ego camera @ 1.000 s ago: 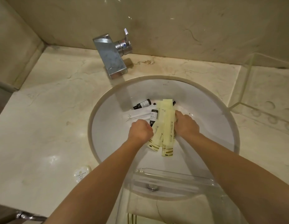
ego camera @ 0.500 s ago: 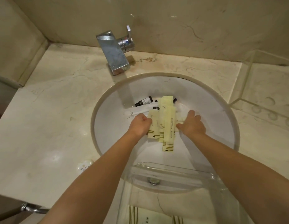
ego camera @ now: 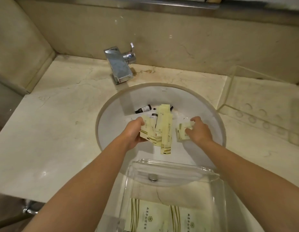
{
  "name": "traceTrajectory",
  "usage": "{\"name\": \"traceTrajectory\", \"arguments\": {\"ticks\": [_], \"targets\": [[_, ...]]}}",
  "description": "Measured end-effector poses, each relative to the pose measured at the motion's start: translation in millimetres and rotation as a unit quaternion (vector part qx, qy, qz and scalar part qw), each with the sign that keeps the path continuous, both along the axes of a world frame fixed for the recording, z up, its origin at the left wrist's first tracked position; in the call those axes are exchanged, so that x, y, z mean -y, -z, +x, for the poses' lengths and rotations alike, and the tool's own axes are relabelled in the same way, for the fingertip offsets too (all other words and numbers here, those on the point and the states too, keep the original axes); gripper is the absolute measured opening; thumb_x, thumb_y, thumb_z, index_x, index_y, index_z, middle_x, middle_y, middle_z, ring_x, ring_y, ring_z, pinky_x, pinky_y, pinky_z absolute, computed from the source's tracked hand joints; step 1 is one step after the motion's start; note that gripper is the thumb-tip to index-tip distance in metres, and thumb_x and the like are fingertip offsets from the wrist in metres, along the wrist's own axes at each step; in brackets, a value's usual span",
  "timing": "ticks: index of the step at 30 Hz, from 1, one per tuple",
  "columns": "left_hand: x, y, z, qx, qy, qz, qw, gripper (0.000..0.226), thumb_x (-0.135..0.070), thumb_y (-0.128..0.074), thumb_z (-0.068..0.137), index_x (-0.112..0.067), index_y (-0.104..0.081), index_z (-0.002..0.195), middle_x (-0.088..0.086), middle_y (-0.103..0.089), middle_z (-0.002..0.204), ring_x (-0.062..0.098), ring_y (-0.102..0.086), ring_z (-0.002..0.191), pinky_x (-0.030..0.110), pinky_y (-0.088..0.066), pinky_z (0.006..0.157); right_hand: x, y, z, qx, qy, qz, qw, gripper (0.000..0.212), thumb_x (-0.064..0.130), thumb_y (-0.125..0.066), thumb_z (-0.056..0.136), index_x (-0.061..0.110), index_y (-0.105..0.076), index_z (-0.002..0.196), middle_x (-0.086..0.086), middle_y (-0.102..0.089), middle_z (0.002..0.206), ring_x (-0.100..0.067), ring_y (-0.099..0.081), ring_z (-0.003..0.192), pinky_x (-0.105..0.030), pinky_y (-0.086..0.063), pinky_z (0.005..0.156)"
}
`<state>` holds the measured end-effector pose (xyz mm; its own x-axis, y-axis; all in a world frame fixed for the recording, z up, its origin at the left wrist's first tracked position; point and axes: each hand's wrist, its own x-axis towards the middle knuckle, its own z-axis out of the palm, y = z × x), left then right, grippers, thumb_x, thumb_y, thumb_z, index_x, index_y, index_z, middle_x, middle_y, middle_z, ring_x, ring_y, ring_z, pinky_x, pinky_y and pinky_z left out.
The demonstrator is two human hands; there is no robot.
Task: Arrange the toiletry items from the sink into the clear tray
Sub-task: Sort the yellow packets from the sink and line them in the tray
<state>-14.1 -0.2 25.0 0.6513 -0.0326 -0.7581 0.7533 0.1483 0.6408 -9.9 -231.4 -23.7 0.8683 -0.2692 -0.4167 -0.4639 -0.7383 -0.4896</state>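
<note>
Packets (ego camera: 163, 131) now split, right hand (ego camera: 198, 131) lifted some

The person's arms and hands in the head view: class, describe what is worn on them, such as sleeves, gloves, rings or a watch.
Nothing is worn. The left hand and right hand are bare, without gloves; no rings show. Both forearms are bare from the wrists to the frame's lower edge, with no sleeve, watch or bracelet in sight.

sink (ego camera: 210, 114) right wall open | faucet (ego camera: 119, 64) blocks rear | tray (ego camera: 172, 166) rim overhangs front edge
</note>
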Motion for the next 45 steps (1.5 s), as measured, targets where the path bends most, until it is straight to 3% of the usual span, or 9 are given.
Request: {"name": "traceTrajectory", "arguments": {"ticks": [4,9,14,17,20,29,33,36,45], "targets": [[-1.0,-13.5,-9.7,0.011,0.016,-0.009,1.0,0.032,-0.01,-0.033,0.091,-0.005,-0.058,0.11,0.018,-0.068,0.102,0.031,-0.065,0.087,0.041,-0.056,0.07,-12.1,-36.4,-6.4,0.062,0.058,0.084,0.993,0.016,0.015,-0.058,0.087,0.012,-0.056,0.102,-0.011,-0.064,0.101,-0.029,-0.063,0.088,-0.035,-0.053,0.07],[1.3,-35.7,-23.2,0.025,0.024,-0.043,0.998,0.02,-0.004,-0.038,0.09,-0.001,-0.057,0.094,0.011,-0.06,0.082,0.024,-0.066,0.06,0.048,-0.057,0.078,-51.2,-81.4,-40.5,0.114,0.07,0.217,0.967,0.013,0.009,-0.047,0.094,0.017,-0.046,0.105,-0.01,-0.06,0.104,-0.029,-0.071,0.071,-0.04,-0.062,0.062],[-3.4,-54.2,-36.3,0.022,0.07,-0.118,0.99,0.023,-0.007,-0.042,0.09,-0.001,-0.06,0.104,0.015,-0.061,0.097,0.036,-0.066,0.082,0.045,-0.056,0.07,-81.8,-107.1,-72.5,0.116,0.048,0.248,0.961,0.019,0.01,-0.044,0.094,0.022,-0.043,0.108,-0.008,-0.062,0.103,-0.023,-0.073,0.064,-0.047,-0.061,0.066],[-10.4,-60.8,-46.0,0.03,0.14,-0.136,0.98,0.015,-0.012,-0.05,0.094,-0.008,-0.062,0.101,0.015,-0.065,0.107,0.039,-0.066,0.101,0.047,-0.056,0.081,-87.1,-117.0,-86.7,0.112,0.03,0.243,0.963,0.02,0.012,-0.045,0.091,0.023,-0.046,0.108,-0.009,-0.065,0.102,-0.024,-0.073,0.07,-0.046,-0.06,0.07],[-16.1,-66.0,-57.9,0.044,0.197,-0.099,0.974,0.001,-0.013,-0.061,0.091,-0.012,-0.062,0.091,0.01,-0.067,0.103,0.029,-0.066,0.102,0.043,-0.057,0.084,-89.8,-126.2,-101.2,0.104,0.022,0.264,0.959,0.017,0.012,-0.047,0.09,0.021,-0.05,0.104,-0.009,-0.067,0.097,-0.028,-0.071,0.078,-0.045,-0.06,0.072],[-23.0,-78.7,-83.1,0.134,0.295,0.092,0.942,0.024,0.007,-0.065,0.082,-0.014,-0.054,0.088,0.007,-0.054,0.096,0.023,-0.057,0.085,0.037,-0.053,0.079,-80.5,-135.8,-142.2,-0.011,0.044,0.374,0.926,0.02,0.01,-0.04,0.097,0.019,-0.047,0.113,-0.013,-0.063,0.093,-0.021,-0.064,0.065,-0.031,-0.056,0.059],[-30.4,-80.2,-91.6,0.168,0.311,0.145,0.924,0.038,0.004,-0.068,0.081,-0.019,-0.039,0.089,0.01,-0.052,0.094,0.023,-0.055,0.082,0.041,-0.054,0.081,-64.6,-131.6,-157.1,-0.019,0.083,0.395,0.915,0.013,0.006,-0.044,0.095,0.016,-0.053,0.097,-0.008,-0.055,0.096,-0.022,-0.054,0.075,-0.028,-0.048,0.058],[-36.4,-79.9,-99.1,0.179,0.331,0.168,0.911,0.042,-0.004,-0.071,0.082,-0.018,-0.034,0.097,0.003,-0.045,0.085,0.016,-0.047,0.074,0.028,-0.046,0.066,-53.4,-131.7,-165.0,-0.001,0.131,0.404,0.905,0.01,0.004,-0.045,0.095,0.01,-0.053,0.094,-0.011,-0.055,0.091,-0.021,-0.054,0.07,-0.028,-0.047,0.056],[-42.1,-71.7,-116.5,0.166,0.409,0.204,0.874,0.031,-0.01,-0.063,0.088,-0.017,-0.039,0.106,0.0,-0.046,0.082,0.014,-0.053,0.073,0.027,-0.048,0.066,-41.3,-129.2,-184.8,-0.015,0.127,0.382,0.915,0.012,0.011,-0.041,0.098,0.016,-0.048,0.108,-0.018,-0.064,0.107,-0.023,-0.066,0.06,-0.026,-0.048,0.047]]}}
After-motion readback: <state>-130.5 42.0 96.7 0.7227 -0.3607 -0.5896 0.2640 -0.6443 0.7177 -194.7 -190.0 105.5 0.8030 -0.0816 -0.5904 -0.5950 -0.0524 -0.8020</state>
